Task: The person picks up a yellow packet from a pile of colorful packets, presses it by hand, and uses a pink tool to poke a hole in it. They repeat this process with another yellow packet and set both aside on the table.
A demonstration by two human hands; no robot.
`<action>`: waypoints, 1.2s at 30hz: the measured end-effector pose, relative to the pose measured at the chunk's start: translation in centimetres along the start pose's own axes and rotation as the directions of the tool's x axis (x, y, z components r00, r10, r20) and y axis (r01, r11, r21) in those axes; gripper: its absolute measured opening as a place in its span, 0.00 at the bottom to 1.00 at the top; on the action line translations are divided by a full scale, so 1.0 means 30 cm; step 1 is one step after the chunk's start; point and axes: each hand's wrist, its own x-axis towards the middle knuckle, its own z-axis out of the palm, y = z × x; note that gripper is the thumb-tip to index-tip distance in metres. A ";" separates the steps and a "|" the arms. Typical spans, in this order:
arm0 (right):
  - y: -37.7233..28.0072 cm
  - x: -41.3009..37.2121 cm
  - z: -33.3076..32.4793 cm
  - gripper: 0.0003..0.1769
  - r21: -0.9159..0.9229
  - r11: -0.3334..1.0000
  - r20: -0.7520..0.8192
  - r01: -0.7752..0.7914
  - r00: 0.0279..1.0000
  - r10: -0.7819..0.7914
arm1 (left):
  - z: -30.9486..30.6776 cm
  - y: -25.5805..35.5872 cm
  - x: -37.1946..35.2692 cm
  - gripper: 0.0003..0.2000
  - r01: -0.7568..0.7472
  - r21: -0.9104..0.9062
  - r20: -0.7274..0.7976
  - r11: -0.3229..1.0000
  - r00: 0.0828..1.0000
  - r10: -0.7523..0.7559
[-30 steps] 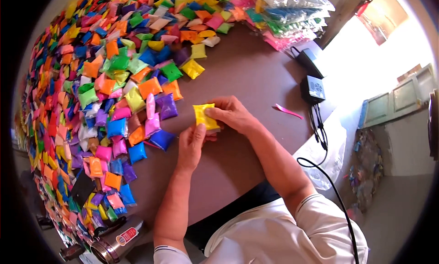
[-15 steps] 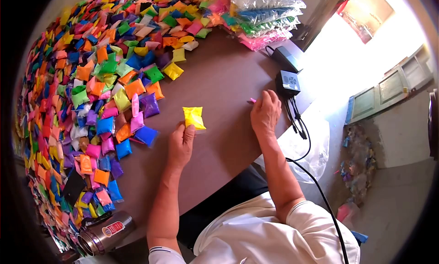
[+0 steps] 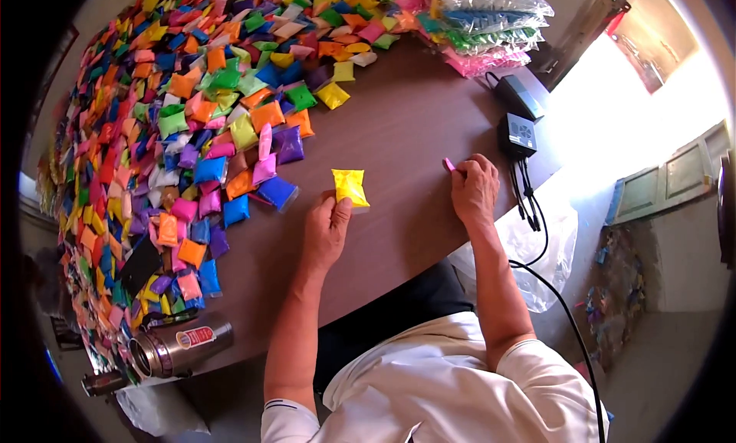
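My left hand (image 3: 325, 234) pinches a small bright yellow packet (image 3: 349, 187) between thumb and fingers, upright over the brown table (image 3: 399, 128). The packet is plump, with a clear strip along its lower edge. To the right, my right hand (image 3: 476, 190) rests low at the tabletop with its fingers curled. A small pink piece (image 3: 449, 164) sticks out at its thumb and fingertips; the rest of it is hidden by the hand. Nearest my left hand lie a blue packet (image 3: 277, 192) and a purple packet (image 3: 288, 144) at the edge of the heap.
A large heap of colourful packets (image 3: 192, 105) covers the table's left and far side. Stacked clear bags (image 3: 491, 21) stand at the back. Right of my right hand are a black box (image 3: 518, 135) with cables and a black adapter (image 3: 518, 96). A metal flask (image 3: 180, 345) lies front left.
The view has turned, so everything sits further right in it. My left hand still holds the yellow packet. More of the pink piece shows at my right fingertips.
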 end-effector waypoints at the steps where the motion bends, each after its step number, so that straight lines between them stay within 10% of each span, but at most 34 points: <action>1: 0.002 0.000 0.003 0.07 0.016 1.000 0.057 -0.021 0.998 0.021 | -0.007 0.014 -0.022 0.20 0.003 0.010 0.014 1.000 1.000 -0.003; 19: -0.062 -0.114 0.034 0.08 0.194 0.933 0.009 0.302 0.951 -0.309 | 0.034 0.068 -0.248 0.16 -0.038 0.350 -0.109 0.936 0.991 0.081; 36: -0.252 -0.251 -0.043 0.05 0.697 0.690 0.147 0.194 0.904 -0.402 | 0.051 0.081 -0.262 0.11 -0.060 0.533 -0.109 0.844 0.984 0.138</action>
